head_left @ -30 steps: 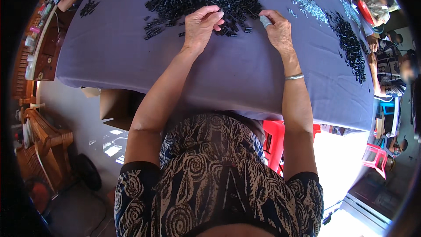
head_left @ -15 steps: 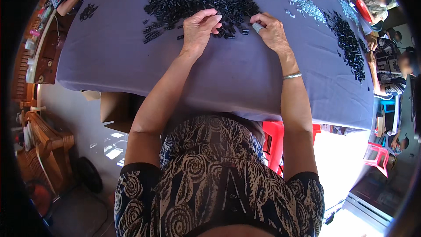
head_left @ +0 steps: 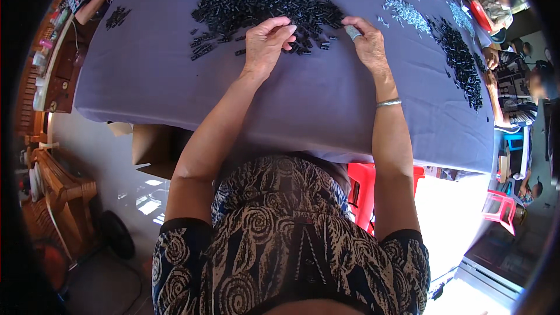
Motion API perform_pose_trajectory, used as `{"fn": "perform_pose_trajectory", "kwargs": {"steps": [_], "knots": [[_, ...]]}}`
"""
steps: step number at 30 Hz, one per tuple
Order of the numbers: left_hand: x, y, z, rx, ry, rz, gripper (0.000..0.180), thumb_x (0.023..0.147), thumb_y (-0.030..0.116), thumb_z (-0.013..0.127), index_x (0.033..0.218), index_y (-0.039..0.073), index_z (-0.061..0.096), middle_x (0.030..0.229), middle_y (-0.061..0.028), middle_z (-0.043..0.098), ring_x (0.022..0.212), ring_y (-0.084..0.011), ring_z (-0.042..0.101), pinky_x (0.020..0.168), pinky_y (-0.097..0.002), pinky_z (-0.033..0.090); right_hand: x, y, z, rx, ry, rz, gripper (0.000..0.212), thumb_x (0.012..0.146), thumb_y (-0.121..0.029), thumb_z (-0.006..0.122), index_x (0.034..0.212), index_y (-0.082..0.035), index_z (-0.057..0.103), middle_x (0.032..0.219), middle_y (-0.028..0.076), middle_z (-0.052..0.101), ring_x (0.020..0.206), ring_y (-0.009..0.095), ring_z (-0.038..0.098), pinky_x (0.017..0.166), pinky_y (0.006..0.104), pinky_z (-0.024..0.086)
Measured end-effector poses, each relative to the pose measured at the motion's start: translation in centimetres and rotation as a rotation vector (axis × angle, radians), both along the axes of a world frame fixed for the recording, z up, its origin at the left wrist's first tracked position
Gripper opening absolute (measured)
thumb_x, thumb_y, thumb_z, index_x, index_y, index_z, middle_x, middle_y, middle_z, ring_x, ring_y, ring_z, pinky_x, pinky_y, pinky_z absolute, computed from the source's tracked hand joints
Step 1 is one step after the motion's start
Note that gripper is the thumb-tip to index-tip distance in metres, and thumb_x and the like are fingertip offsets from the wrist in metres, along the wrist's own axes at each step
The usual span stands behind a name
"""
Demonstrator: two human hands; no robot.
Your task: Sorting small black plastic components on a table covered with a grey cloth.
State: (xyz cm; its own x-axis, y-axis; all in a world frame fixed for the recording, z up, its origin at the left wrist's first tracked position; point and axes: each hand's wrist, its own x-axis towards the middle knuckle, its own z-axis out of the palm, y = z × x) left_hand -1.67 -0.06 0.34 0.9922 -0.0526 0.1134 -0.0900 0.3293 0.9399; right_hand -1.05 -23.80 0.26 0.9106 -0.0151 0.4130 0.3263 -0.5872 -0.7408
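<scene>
A large heap of small black tube-shaped pieces (head_left: 262,0) covers the far middle of the table, with loose ones along its near edge. My left hand (head_left: 265,46) is over that near edge, thumb and fingers pinched together; whatever it holds is too small to make out. To the right of the heap, my right hand (head_left: 368,44) has its thumb and forefinger closed near the heap's edge, and I cannot see clearly what is between them. A pale wrapping (head_left: 353,32) covers the right thumb. Several loose black pieces (head_left: 321,44) lie between the hands.
A purple-grey cloth (head_left: 326,105) covers the table. Clear small pieces (head_left: 408,14) and another black pile (head_left: 464,64) lie at the right, where other people sit. A co-worker's arm (head_left: 99,1) reaches in at the far left. A cardboard box (head_left: 153,147) and red stool (head_left: 361,192) stand below the edge.
My right hand has shifted a little to the right, away from the loose pieces at the heap's edge. The left hand has barely moved and keeps its pinch.
</scene>
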Motion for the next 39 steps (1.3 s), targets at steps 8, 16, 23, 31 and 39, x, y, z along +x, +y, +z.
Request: {"fn": "perform_pose_trajectory", "kwargs": {"steps": [8,16,23,31,39], "knots": [[-0.1,0.0,0.0,0.004,-0.001,0.004,0.018,0.079,0.002,0.066,0.096,-0.001,0.064,0.080,-0.0064,0.064,0.064,-0.0114,0.061,0.051,-0.0217,0.049,-0.4,1.5,1.0,-0.306,0.020,-0.072,0.022,0.079,0.003,0.055,0.094,-0.009,0.065,0.093,0.006,0.062,0.082,0.019,0.062,0.076,0.0284,0.048],[-0.2,0.0,0.0,-0.012,-0.006,0.003,0.018,0.079,0.001,0.066,0.097,0.000,0.063,0.080,-0.0063,0.063,0.064,-0.0116,0.061,0.051,-0.0218,0.049,-0.9,1.7,1.1,-0.127,-0.030,-0.054,0.022,0.077,0.003,0.058,0.093,-0.010,0.065,0.089,0.007,0.062,0.078,0.021,0.061,0.073,0.0299,0.049],[-0.2,-0.2,0.0,-0.005,-0.011,0.014,0.020,0.077,0.004,0.070,0.096,0.000,0.064,0.080,-0.0059,0.063,0.065,-0.0127,0.061,0.052,-0.0245,0.049,-0.6,4.1,1.2,-0.273,-0.090,0.027,0.019,0.076,-0.003,0.062,0.092,-0.013,0.065,0.088,0.006,0.060,0.087,0.027,0.056,0.078,0.0363,0.048],[-0.6,-0.4,-0.1,0.007,-0.017,-0.024,0.020,0.078,0.003,0.068,0.098,0.000,0.064,0.081,-0.0059,0.063,0.065,-0.0121,0.060,0.053,-0.0241,0.049,0.0,4.7,0.6,-0.533,-0.166,0.071,0.026,0.070,0.000,0.060,0.091,-0.014,0.067,0.089,0.005,0.059,0.092,0.029,0.055,0.081,0.0386,0.047],[-0.7,-0.4,-0.1,0.031,-0.023,-0.056,0.019,0.079,0.003,0.068,0.097,-0.001,0.064,0.081,-0.0058,0.063,0.065,-0.0115,0.060,0.054,-0.0234,0.049,-0.9,4.9,1.8,-0.549,-0.183,0.052,0.018,0.070,0.001,0.058,0.086,-0.007,0.062,0.083,0.009,0.059,0.081,0.030,0.057,0.073,0.0388,0.048]]}}
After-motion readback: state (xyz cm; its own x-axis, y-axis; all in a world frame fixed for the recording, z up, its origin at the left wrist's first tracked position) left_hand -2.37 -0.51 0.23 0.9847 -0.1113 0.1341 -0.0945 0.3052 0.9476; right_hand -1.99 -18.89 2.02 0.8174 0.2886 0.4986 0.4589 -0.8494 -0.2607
